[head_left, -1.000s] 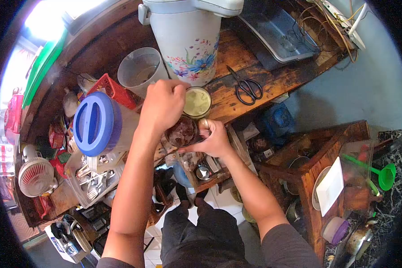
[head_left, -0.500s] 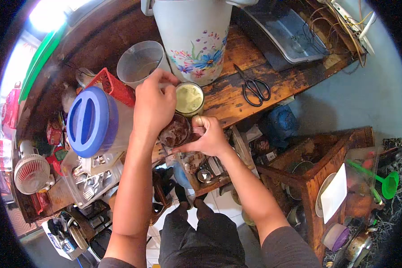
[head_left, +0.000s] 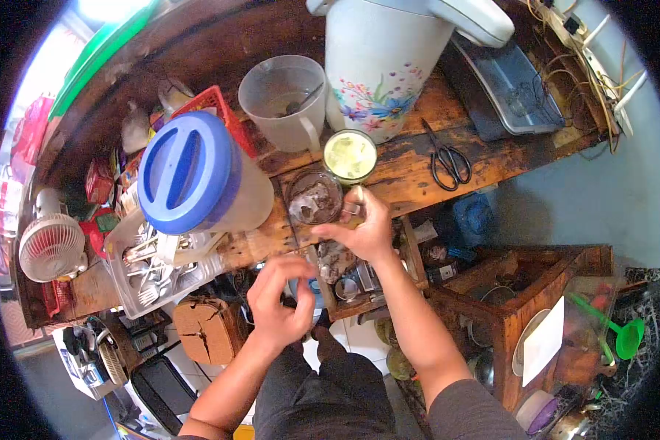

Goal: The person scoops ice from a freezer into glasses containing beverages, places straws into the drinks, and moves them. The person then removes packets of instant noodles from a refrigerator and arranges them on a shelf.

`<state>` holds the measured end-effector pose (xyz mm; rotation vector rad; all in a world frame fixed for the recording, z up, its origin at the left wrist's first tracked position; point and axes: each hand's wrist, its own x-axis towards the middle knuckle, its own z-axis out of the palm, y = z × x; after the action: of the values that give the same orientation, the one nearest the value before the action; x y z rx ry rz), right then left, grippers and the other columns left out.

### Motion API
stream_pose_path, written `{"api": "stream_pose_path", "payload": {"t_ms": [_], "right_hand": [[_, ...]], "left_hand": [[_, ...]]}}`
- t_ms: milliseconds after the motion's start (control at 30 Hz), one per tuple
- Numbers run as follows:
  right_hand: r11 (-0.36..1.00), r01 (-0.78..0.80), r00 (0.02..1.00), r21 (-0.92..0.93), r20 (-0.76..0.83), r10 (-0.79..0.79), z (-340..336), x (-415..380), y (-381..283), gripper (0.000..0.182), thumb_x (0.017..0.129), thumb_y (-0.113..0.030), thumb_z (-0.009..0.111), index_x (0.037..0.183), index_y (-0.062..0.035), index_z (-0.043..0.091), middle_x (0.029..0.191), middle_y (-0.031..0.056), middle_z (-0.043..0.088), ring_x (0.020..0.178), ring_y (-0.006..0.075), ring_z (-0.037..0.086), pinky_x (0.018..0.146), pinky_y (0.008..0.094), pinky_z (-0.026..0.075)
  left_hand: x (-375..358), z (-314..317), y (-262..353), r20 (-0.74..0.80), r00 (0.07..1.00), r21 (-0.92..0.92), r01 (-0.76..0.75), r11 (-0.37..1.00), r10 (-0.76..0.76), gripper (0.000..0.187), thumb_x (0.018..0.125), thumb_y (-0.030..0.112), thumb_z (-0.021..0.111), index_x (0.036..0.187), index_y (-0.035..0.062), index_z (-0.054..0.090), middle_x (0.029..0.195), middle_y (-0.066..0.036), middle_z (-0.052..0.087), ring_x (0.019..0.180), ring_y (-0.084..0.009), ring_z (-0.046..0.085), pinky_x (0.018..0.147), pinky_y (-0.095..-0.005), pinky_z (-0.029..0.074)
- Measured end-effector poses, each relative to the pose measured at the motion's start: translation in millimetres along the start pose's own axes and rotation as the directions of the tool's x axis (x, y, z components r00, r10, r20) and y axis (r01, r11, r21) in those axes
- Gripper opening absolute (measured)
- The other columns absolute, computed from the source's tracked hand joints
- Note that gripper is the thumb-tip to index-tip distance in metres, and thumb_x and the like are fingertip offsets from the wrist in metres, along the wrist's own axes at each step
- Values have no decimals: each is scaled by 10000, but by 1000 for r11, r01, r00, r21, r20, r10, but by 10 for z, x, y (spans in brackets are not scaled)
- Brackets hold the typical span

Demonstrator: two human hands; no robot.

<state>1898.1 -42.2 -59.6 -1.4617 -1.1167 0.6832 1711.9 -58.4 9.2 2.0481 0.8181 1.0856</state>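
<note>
A glass mug of dark brown drink with pale ice or foam (head_left: 315,199) stands near the front edge of the wooden counter (head_left: 411,176). My right hand (head_left: 365,224) is closed on its handle. Just behind it, touching or nearly so, is a glass of pale green drink with ice (head_left: 350,155). My left hand (head_left: 280,293) hangs in front of the counter edge, fingers curled and slightly blurred; whether anything small is in it cannot be made out. A clear pitcher with a spoon inside (head_left: 282,95) stands behind the glasses.
A blue-lidded jug (head_left: 187,172) and a cutlery tray (head_left: 158,275) are on the left. A floral thermos (head_left: 381,66) rises behind, with black scissors (head_left: 449,165) and a grey plastic bin (head_left: 517,81) to the right. An open drawer (head_left: 359,282) juts out below.
My left hand has moved from above the glasses down toward me, off the counter. My right hand stays at the dark mug. The view has shifted, so the counter items appear further right.
</note>
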Motion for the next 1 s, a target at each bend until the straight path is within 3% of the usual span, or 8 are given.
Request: {"api": "stream_pose_path", "payload": {"t_ms": [67, 267, 433, 567, 633, 700, 900, 1000], "right_hand": [[988, 149, 984, -25, -89, -151, -28, -17, 130, 569, 641, -458, 913, 826, -38, 577, 714, 39, 599, 663, 169, 592, 647, 325, 497], [981, 144, 975, 128, -186, -119, -81, -99, 103, 412, 1017, -407, 501, 1076, 0, 527, 977, 66, 590, 909, 172, 574, 814, 307, 465], [989, 149, 843, -14, -521, -135, -217, -274, 108, 361, 1076, -320, 353, 1057, -13, 542, 1050, 109, 590, 977, 214, 583, 904, 353, 456], [989, 14, 957, -149, -285, -56, -468, -1295, 203, 237, 1024, -171, 440, 875, -2, 511, 883, 125, 528, 804, 250, 516, 775, 386, 443], [954, -109, 992, -281, -91, 87, -550, -1975, 240, 221, 975, -102, 482, 787, 13, 499, 793, 142, 495, 747, 308, 497, 723, 398, 419], [930, -198, 979, -309, -14, 204, -600, -2470, 245, 226, 948, -83, 525, 748, 16, 491, 738, 133, 484, 709, 323, 486, 678, 396, 411], [955, -275, 935, 112, 261, 239, 243, -2039, -591, 239, 960, -87, 545, 754, 19, 488, 789, 124, 508, 685, 262, 498, 634, 354, 417], [991, 10, 877, 134, 475, -73, 775, -1685, -803, 233, 962, -86, 558, 764, 21, 498, 809, 116, 507, 699, 248, 505, 640, 341, 420]], "left_hand": [[13, 124, -62, -80, 937, -112, 330, 937, -339, 151, 800, -21, 648, 947, 15, 644, 915, -134, 667, 841, -265, 666, 752, -341, 537], [178, 315, -295, -21, 942, 15, 336, 942, -336, 177, 835, 88, 734, 972, 19, 645, 918, -104, 658, 866, -217, 667, 772, -316, 523], [127, 371, -354, -67, 940, -59, 331, 942, -335, 130, 867, 109, 707, 934, 22, 639, 896, -103, 650, 826, -236, 631, 738, -349, 495], [-251, 61, -289, -6, 953, -46, 303, 952, -304, 115, 875, 102, 693, 906, 18, 620, 864, -124, 629, 791, -289, 614, 718, -366, 489], [-724, -285, -377, 228, 962, 196, 105, 975, -150, 134, 872, 123, 697, 881, 23, 608, 833, -139, 610, 786, -333, 599, 686, -383, 491], [-1222, -631, -438, 322, 898, 283, 210, 936, -299, 157, 872, 140, 696, 842, 35, 584, 779, -131, 589, 751, -342, 573, 657, -389, 475], [-1847, -1317, -213, 168, 773, 156, 593, 790, -612, 133, 897, 109, 655, 820, 34, 577, 746, -125, 561, 709, -325, 575, 644, -392, 465], [-1887, -1600, -245, 9, 908, 143, 413, 900, -418, 124, 879, 65, 649, 791, 27, 570, 742, -125, 550, 687, -312, 566, 625, -386, 457]]}}
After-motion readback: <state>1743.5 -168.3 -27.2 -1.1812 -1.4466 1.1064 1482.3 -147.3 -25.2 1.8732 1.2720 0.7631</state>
